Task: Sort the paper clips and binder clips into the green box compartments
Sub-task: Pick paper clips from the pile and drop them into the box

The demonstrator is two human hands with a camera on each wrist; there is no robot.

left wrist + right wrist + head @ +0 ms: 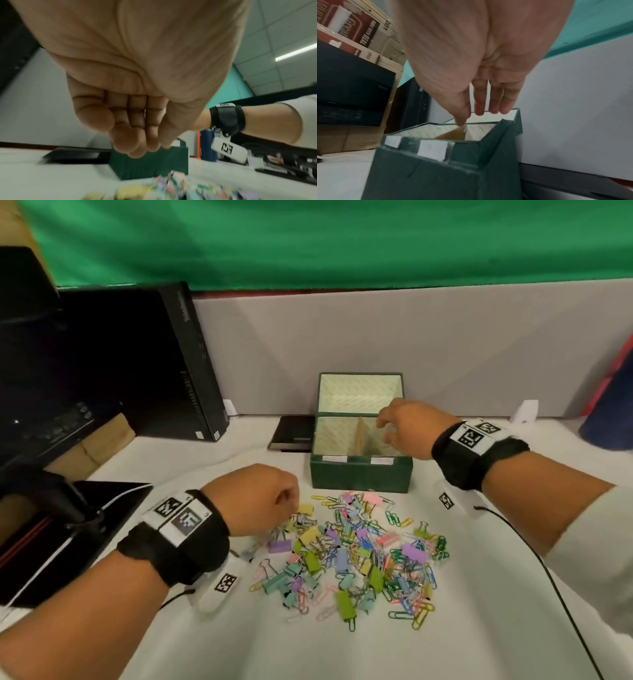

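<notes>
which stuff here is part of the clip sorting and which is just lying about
Job: green box, cardboard divider, pile of clips, left hand, right hand.
Lying about: black computer case, dark phone-like slab, black cable.

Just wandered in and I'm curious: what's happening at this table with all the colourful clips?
A person is sorting a mixed pile of clips into a green box with a divider down the middle. The right hand hovers over the box's right compartment, fingers relaxed and pointing down, holding nothing visible. The left hand is down at the pile's left edge, fingers curled; whether it holds a clip can't be seen. Most clips are still on the table.
</notes>
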